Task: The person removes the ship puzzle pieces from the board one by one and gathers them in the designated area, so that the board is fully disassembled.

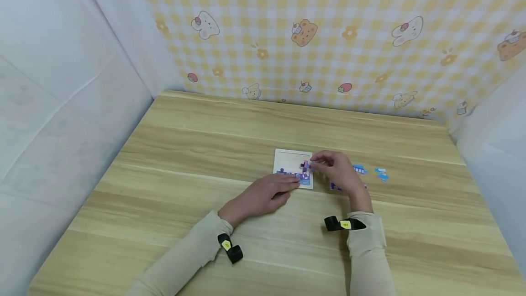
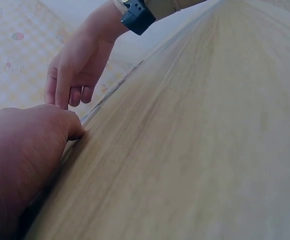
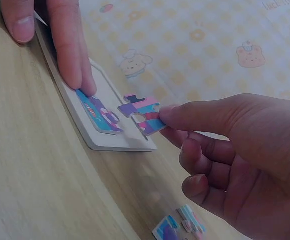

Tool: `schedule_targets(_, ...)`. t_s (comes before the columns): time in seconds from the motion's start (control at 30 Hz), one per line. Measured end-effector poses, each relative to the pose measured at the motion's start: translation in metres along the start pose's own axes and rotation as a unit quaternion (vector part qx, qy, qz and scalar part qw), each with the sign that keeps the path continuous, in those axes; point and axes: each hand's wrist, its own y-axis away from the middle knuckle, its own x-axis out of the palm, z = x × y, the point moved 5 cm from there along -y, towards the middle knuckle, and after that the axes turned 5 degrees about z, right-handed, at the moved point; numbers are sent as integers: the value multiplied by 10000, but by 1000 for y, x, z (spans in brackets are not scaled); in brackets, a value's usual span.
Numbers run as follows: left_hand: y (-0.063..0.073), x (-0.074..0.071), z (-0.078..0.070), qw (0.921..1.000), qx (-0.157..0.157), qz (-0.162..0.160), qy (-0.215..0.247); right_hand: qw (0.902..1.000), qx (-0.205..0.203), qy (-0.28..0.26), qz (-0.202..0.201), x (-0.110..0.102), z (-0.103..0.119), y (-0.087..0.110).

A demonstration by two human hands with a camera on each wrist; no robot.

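The left hand (image 1: 263, 194) rests straight fingers, gripping nothing, on the lower part of a pale, flat, rectangular board (image 1: 292, 156), beside a printed strip (image 1: 304, 181). Over the board's right side, the right hand (image 1: 341, 172) pinches a thin, knobbed, notched piece (image 3: 148, 109). Farther right, loose pieces (image 1: 360, 169) lie on the streaky wood-grained table (image 1: 185, 150).

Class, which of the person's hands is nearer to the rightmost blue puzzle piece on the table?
Right. The right hand is left of that blue puzzle piece, pinching a pink-and-purple piece; the left hand is farther left, at the puzzle board.
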Motion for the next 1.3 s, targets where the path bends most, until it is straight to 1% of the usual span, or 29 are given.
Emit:
schedule_targets(0.13, -1, 2, -3, 10000, 3, 18, 0, 9999, 45, -24, -99, -5, -4, 4)
schedule_targets(0.33, -2, 4, -6, 10000, -38, 53, -2, 9998, 112, -5, -154, -14, -4, 11)
schedule_targets(0.5, -2, 4, -10, 10000, 20, -40, 1, 9997, 80, 7, -233, -20, -5, 16)
schedule_targets(0.6, -3, 5, -12, 9999, 87, -119, -2, 9995, 128, -23, -277, -24, -6, 19)
schedule_targets(0.73, -3, 4, -14, 9995, 167, -270, 22, 9993, 189, -44, -316, -29, -7, 25)
schedule_targets(0.87, -2, 4, -15, 9990, 170, -405, 57, 9993, 150, 62, -347, -36, -12, 34)
schedule_targets(1.0, 0, 3, -16, 9985, 96, -528, 61, 9991, 100, 134, -394, -46, -22, 47)
schedule_targets(1.13, 3, 1, -16, 9974, -19, -715, 103, 9985, 96, 35, -539, -62, -31, 65)
schedule_targets(1.2, 4, -1, -15, 9965, -113, -817, 156, 9979, 131, 33, -639, -71, -36, 75)
schedule_targets(1.3, 6, -2, -10, 9945, -421, -948, 163, 9969, 164, -11, -764, -87, -47, 91)
